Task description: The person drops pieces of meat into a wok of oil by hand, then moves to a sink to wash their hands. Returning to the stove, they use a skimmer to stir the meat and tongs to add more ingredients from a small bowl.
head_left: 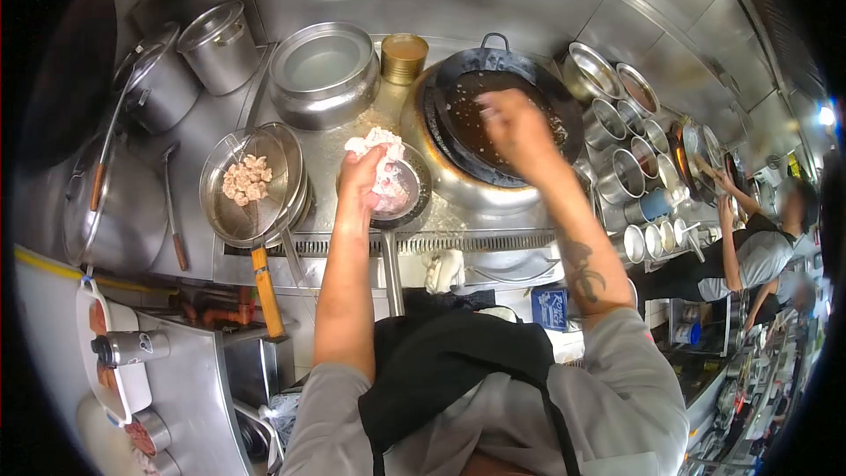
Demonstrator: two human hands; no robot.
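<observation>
My left hand is closed around a pale, white-coated clump of raw meat. It holds the clump over a small long-handled pan, where more pinkish coated pieces show. My right hand, smeared by motion, hangs above a black wok of dark oil. Small pale bits float in that oil; whether anything is between the right fingers is not visible. Left of my left hand, a wire strainer with a wooden handle holds cooked-looking light brown pieces.
Behind stand a wide metal pot of cloudy liquid and a gold tin. Lidded pots and a ladle are at the left. Several metal containers line the right, where a co-worker stands farther off.
</observation>
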